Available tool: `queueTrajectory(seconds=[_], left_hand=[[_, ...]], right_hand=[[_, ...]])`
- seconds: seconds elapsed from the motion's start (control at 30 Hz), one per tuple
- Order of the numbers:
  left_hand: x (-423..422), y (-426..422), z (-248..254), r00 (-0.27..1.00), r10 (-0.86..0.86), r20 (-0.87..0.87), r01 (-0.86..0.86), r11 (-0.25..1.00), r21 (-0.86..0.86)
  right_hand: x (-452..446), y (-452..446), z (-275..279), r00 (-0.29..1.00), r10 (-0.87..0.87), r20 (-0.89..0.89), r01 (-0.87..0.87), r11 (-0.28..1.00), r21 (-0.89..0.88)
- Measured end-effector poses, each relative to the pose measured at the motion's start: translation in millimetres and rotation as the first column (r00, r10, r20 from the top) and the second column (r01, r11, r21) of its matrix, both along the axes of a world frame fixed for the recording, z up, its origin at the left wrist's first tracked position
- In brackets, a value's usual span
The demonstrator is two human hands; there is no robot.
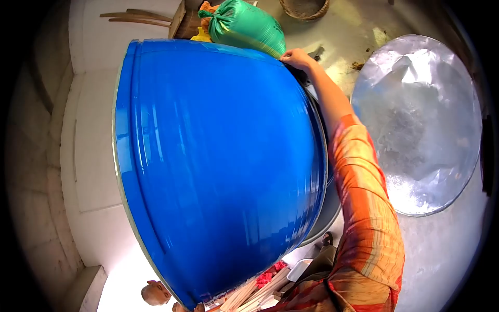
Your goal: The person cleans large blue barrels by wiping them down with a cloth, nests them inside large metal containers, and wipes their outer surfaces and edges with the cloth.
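Note:
A large blue drum [218,156] with a glossy, curved side fills the middle of the view, tilted. My right hand [297,58], at the end of an orange patterned sleeve, grips its edge at the upper right, fingers bent over it. At the drum's lower left rim, by the bottom of the view, a small part of my left hand [197,308] shows with its fingers on the rim; the rest is cut off. The drum's inside is hidden.
A round silvery metal sheet [416,125] lies on the floor at right. Behind the drum are a green sack [247,28] and a basket [305,8]. Wooden strips [249,296] lie low down. Another person's head [155,293] shows at lower left.

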State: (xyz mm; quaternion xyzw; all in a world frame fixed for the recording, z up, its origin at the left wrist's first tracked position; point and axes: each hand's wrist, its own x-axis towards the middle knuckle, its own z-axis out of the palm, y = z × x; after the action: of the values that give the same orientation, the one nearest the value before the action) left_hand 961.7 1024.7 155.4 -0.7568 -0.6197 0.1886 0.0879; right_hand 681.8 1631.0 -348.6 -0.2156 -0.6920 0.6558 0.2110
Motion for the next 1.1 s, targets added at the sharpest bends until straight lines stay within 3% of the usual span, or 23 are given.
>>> queueTrajectory(seconds=[0.07,0.13,0.17,0.27,0.43,0.5,0.53,0.57,0.7,0.77,0.87,0.93,1.0,1.07,1.1], left_hand=[[-11.7,32.6,8.8,0.95,0.311,0.043,-0.313,0.943,0.112],[-18.1,62.2,10.4,0.762,0.625,0.172,-0.648,0.733,0.209],[-20.8,72.5,10.5,0.679,0.698,0.228,-0.734,0.639,0.229],[-15.4,86.9,12.2,0.525,0.777,0.346,-0.851,0.482,0.209],[33.6,81.7,-6.7,0.311,0.821,0.479,-0.932,0.363,-0.017],[42.2,98.2,-10.9,0.19,0.785,0.589,-0.964,0.263,-0.041],[45.0,108.8,-14.5,0.067,0.727,0.683,-0.986,0.154,-0.067],[45.2,122.1,-19.1,0.143,0.698,0.701,-0.972,0.232,-0.032],[44.2,119.2,-23.4,0.084,0.695,0.714,-0.987,0.156,-0.035],[43.1,119.4,-24.7,0.196,0.692,0.694,-0.97,0.242,0.033],[42.9,114.3,-20.2,0.102,0.662,0.743,-0.969,0.233,-0.075],[45.5,123.8,-19.8,0.121,0.729,0.674,-0.979,0.2,-0.041],[43.8,119.6,-20.3,0.144,0.683,0.716,-0.958,0.277,-0.071],[45.4,113.9,-18.8,0.132,0.65,0.748,-0.962,0.267,-0.062],[40.5,109.9,-21.5,0.118,0.628,0.769,-0.956,0.28,-0.082]], right_hand=[[11.5,0.6,1.0,0.995,0.09,-0.053,-0.089,0.996,0.019],[31.7,-2.9,1.3,0.992,0.124,-0.026,-0.123,0.992,0.025],[39.8,-5.5,6.0,0.987,0.158,-0.024,-0.157,0.987,0.037],[86.8,-27.1,19.6,0.995,0.103,-0.016,-0.1,0.988,0.113],[173.2,-89.4,50.3,0.965,-0.098,0.241,0.073,0.991,0.112],[205.5,-116.5,62.5,0.947,-0.183,0.265,0.145,0.977,0.157],[216.1,-129.7,61.1,0.942,-0.251,0.223,0.199,0.952,0.232],[223.7,-140.3,57.3,0.933,-0.29,0.214,0.232,0.938,0.258],[244.8,-181.4,58.0,0.909,-0.377,0.179,0.331,0.913,0.239],[255.2,-191.3,59.5,0.903,-0.387,0.184,0.34,0.909,0.243],[271.4,-208.2,64.0,0.907,-0.369,0.204,0.312,0.912,0.266],[285.9,-225.9,62.3,0.914,-0.281,0.292,0.199,0.939,0.281],[302.3,-236.8,62.8,0.924,-0.295,0.244,0.214,0.926,0.31],[322.4,-259.3,65.7,0.947,-0.157,0.28,0.099,0.972,0.212],[335.4,-276.0,64.2,0.943,-0.174,0.283,0.148,0.983,0.111]])
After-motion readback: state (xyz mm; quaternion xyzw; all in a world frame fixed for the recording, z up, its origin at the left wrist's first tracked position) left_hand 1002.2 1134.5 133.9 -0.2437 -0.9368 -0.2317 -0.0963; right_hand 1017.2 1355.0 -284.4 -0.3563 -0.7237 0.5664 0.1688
